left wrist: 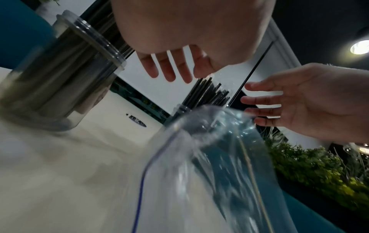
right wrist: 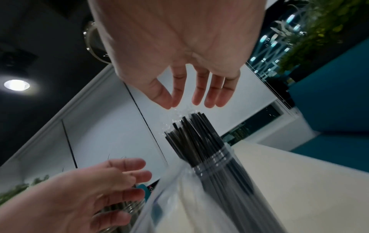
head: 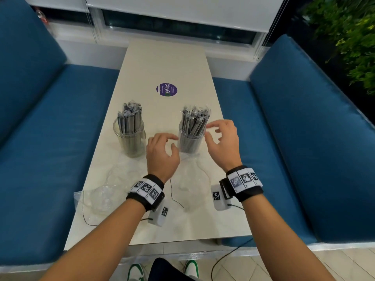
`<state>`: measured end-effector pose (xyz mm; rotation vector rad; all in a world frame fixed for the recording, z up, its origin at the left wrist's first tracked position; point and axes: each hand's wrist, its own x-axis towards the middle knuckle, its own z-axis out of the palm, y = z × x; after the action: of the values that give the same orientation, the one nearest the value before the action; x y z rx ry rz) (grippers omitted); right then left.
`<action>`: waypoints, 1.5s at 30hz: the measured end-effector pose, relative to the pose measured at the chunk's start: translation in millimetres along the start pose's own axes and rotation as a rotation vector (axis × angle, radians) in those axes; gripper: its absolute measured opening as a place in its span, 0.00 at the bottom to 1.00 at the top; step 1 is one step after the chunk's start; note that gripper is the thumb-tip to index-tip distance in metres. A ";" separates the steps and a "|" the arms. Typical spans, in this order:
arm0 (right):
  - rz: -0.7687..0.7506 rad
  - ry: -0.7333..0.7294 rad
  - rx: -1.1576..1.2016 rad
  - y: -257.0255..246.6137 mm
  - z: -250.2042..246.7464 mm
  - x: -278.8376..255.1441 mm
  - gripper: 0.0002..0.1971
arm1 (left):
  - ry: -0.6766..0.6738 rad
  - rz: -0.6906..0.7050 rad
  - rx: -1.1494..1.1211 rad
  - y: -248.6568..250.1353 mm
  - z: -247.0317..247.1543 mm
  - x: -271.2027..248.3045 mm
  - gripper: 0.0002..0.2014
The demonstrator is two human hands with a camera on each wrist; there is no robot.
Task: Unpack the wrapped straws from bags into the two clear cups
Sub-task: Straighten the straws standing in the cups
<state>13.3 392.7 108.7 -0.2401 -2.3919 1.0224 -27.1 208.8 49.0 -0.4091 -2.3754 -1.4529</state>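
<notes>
Two clear cups stood upright on a pale table (head: pixel 182 63), each packed with wrapped straws. The right cup (head: pixel 190 138) sat between the hands: the left hand (head: pixel 162 153) just beside its left wall, the right hand (head: pixel 223 138) just right of its straws (head: pixel 194 120). Both hands were spread, holding nothing. The left cup (head: pixel 129 138) stood farther left; empty bags (head: pixel 101 195) lay nearer the person.

Bare forearms, no sleeves. Black strap on each wrist, left wristband (head: pixel 145 192) and right wristband (head: pixel 242 183), each faced with a row of white tiles printed with black square-code markers (three per band). White camera module under each wrist, left module (head: pixel 159 216), right module (head: pixel 220 197), one marker apiece, thin black cable (head: pixel 176 196) trailing off. White shoes (head: pixel 136 271) with green trim, dark trousers.
</notes>
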 end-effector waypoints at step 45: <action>-0.086 -0.479 -0.399 -29.5 46.6 107.2 0.17 | -0.470 -0.331 0.088 -15.8 62.8 69.6 0.50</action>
<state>-101.0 381.1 145.2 -0.0290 -3.0043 0.5993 -104.4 263.2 38.5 -0.3815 -2.9885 -1.5097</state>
